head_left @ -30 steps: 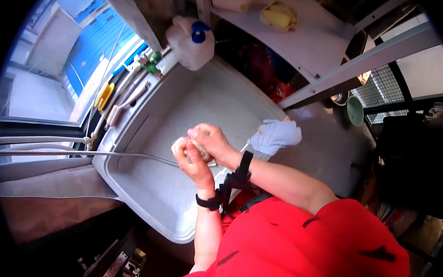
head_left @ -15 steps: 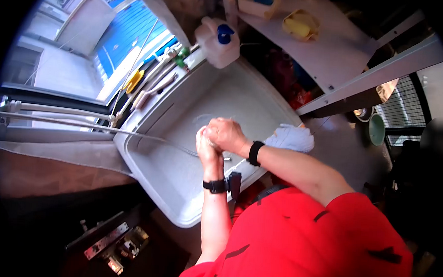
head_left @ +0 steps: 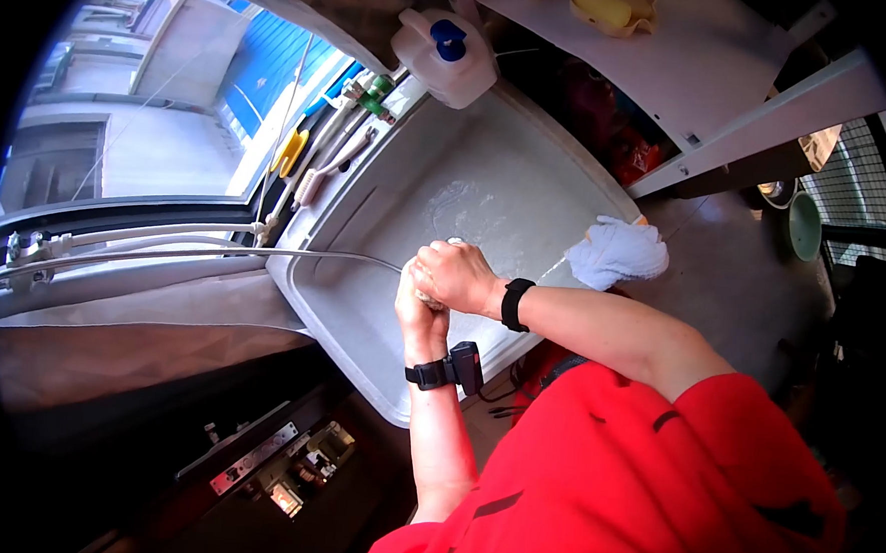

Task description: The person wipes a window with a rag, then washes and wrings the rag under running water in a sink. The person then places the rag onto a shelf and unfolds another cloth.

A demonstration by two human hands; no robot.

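Observation:
Both hands are pressed together over the grey sink. My left hand is below, its fingers closed around a pale, rough-textured wad. On top, my right hand is wrapped over the same wad. Only small bits of it show between the fingers, so its kind cannot be made out. A long thin metal spout reaches from the left and ends beside the hands. Wet, whitish marks lie on the basin behind them.
A white cloth hangs over the sink's right rim. A plastic jug with a blue cap stands at the back corner. Brushes and a yellow item line the window ledge. A green basin is at far right.
The view has shifted, moving the sink and cloth within it. My hands stay pressed together, with slightly more of the pale wad showing. More whitish wet marks show in the basin.

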